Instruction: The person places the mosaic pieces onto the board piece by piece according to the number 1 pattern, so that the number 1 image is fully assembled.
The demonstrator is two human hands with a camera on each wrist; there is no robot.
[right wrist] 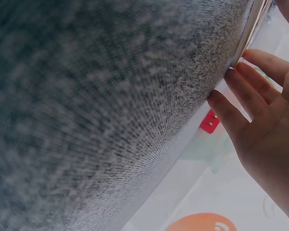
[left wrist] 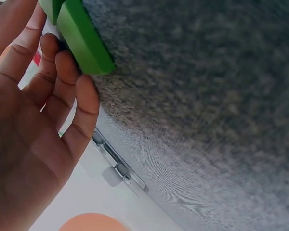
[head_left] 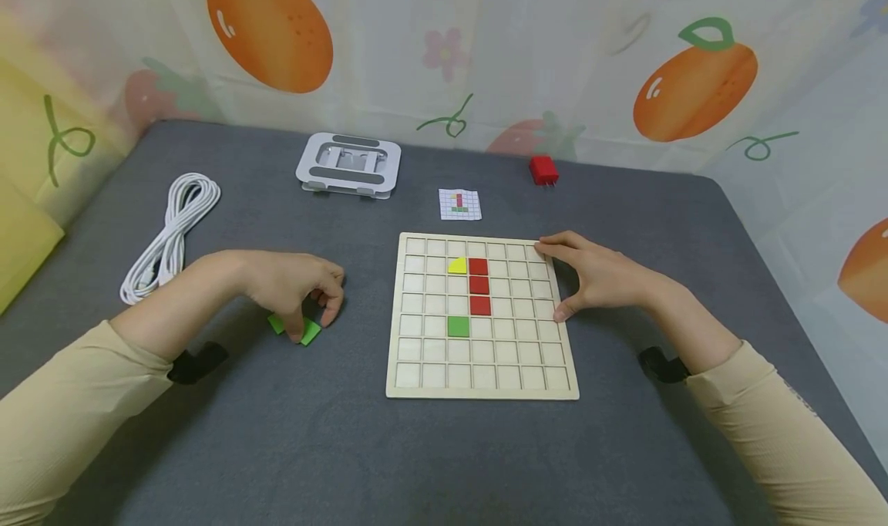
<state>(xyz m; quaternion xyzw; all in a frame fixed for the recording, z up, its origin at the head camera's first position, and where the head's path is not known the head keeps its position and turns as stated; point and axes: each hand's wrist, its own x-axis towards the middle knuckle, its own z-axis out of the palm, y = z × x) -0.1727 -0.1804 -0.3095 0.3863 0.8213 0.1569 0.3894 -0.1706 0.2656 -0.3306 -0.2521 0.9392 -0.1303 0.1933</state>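
Observation:
My left hand is low over the table, left of the board, with its thumb down on small green tiles. In the left wrist view, two green tiles lie by its loosely bent fingertips. My right hand rests at the right side of a pale wooden grid board. Its thumb touches the right edge, and its spread fingers reach the far right corner. Set in the grid are a yellow piece with a curved side, a column of three red squares and one green square.
Beyond the board lies a small paper card printed with a coloured grid pattern. A grey-white folding stand and a red plug adapter are at the back. A coiled white cable lies on the left. A fruit-print curtain hangs behind the table.

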